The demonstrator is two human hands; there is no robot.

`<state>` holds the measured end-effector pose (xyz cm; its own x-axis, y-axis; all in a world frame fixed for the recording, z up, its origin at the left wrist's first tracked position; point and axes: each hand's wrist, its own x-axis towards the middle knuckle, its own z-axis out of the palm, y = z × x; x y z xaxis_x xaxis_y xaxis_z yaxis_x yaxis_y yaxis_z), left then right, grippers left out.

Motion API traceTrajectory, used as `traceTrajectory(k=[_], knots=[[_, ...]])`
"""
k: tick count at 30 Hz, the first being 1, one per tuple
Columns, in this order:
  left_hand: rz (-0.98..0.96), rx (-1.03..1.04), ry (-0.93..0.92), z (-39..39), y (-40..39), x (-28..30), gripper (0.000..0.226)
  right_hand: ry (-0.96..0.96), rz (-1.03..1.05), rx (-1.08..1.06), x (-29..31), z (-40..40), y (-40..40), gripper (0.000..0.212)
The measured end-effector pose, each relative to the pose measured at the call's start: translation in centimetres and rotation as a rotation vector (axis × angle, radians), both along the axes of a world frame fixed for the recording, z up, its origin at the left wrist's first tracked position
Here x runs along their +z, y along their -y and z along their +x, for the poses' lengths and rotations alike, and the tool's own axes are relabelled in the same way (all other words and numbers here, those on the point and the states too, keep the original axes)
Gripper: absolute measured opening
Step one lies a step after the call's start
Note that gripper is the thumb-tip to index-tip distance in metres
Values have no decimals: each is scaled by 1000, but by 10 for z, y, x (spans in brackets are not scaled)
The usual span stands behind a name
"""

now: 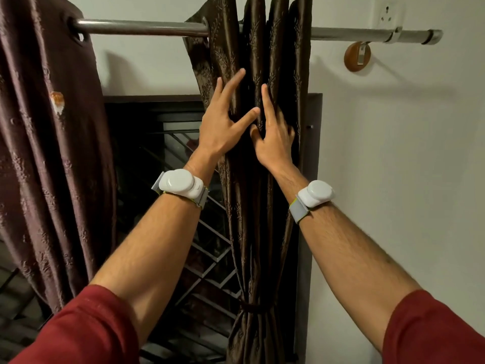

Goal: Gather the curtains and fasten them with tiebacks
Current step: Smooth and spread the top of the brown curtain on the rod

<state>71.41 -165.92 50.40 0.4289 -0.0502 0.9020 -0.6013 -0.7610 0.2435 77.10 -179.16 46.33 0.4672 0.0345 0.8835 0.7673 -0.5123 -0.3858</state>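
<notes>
At the frame's upper centre, the left hand (221,127) and right hand (274,139) lie open-fingered, gripping nothing, on the gathered curtain (258,206), already bound by its tieback (256,308) lower down, so even strokes should neaten the folds.

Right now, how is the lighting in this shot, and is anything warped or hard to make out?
Head view: dim warm light throws soft shadows of the curtain rod and its round wooden bracket down the wall; the wide lens bows the rod and the frame edges; the window is nearly black; the gathered curtain has a satin sheen; both hands are sharp.
</notes>
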Motion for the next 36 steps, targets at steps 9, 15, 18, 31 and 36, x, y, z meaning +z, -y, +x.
traceTrajectory(k=[9, 15, 18, 31, 36], knots=[[-201, 60, -23, -5, -11, -7, 75, -59, -3, -158, 3, 14, 10, 71], [-459, 117, 128, -14, -51, -6, 82, -69, 83, -309, 9, 20, 35, 72], [-508, 222, 198, -19, -72, -8, 86, -92, 164, -359, 13, 23, 42, 75], [-520, 366, 288, -41, -110, -13, 77, -275, 300, -390, 10, 36, 56, 82], [-526, 411, 195, -45, -117, -16, 84, -277, 264, -381, 0, 30, 39, 85]])
